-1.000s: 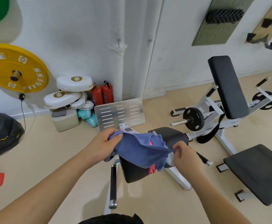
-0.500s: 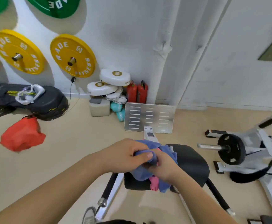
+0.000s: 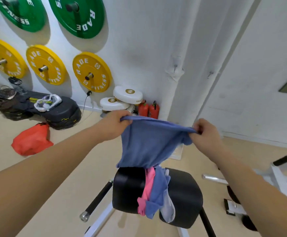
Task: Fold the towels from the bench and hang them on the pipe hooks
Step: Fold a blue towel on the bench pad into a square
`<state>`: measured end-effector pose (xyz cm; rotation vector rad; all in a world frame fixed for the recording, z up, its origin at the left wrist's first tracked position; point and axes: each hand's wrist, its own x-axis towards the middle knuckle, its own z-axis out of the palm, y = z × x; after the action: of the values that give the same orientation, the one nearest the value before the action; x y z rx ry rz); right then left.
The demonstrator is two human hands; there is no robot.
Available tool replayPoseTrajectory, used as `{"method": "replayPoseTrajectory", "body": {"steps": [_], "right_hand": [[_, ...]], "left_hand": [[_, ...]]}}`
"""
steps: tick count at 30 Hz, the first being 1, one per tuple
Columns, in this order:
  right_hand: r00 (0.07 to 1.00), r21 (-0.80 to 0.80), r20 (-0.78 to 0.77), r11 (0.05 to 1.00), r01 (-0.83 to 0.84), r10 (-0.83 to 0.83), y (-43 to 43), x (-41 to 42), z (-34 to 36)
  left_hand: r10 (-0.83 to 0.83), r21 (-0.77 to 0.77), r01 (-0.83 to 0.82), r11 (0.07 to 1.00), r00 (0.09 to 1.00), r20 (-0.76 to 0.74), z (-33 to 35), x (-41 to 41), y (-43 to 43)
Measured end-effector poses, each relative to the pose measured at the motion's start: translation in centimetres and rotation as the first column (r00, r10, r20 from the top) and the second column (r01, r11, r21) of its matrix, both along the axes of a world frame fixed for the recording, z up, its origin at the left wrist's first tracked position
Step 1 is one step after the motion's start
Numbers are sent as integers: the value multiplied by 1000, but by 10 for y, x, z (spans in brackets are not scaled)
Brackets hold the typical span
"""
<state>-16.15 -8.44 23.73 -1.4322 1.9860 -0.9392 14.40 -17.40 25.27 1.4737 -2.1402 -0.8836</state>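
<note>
Head view: black padded desk (image 3: 129, 189) sits near centre with pink towel (image 3: 148, 187) draped over it. Blue towel (image 3: 149, 144) hangs spread above, left hand (image 3: 113, 124) and right hand (image 3: 206, 132) each pinching a top corner.

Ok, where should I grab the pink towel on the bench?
Take the pink towel at its loose lower end, coming from the left: that end hangs free over the black bench pad, while a blue towel covers its right side.

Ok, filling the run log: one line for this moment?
left hand, right hand: hold blue towel spread | other towels on bench | hooks bare
</note>
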Motion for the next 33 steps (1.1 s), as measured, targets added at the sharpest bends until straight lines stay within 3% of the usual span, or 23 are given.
{"method": "replayPoseTrajectory", "body": {"steps": [3,6,10,14,19,22,25,28,33], "right_hand": [[994,-256,92,963,85,-63,-22,6,58],[991,-374,130,923,90,-44,-22,4,98],[988,-377,148,926,22,37,5,0,105],[977,-178,165,978,-105,135,43,-5,65],[964,156,227,972,-177,139,97,-16,-31],[955,281,280,943,-176,95,135,-9,-78],[948,390,307,898,-203,82,169,0,-108],[930,432,349,862,-267,113,189,13,-119],[905,457,417,840,-293,89,194,22,-115]], "left_hand": [[185,-46,-214,976,916,-356,41,-9,-7],[191,-65,-255,965,848,-495,63,-2,-1],[160,-150,-235,960,905,-394,62,16,18],[193,-98,-231,968,937,-291,30,26,49],[204,100,-188,977,961,-187,-49,42,98],[255,282,-178,943,930,-264,-91,56,134],[274,372,-178,911,936,-223,-115,73,165],[229,341,-191,920,971,-73,-126,87,187],[190,352,-169,921,981,-26,-127,91,201]]}}
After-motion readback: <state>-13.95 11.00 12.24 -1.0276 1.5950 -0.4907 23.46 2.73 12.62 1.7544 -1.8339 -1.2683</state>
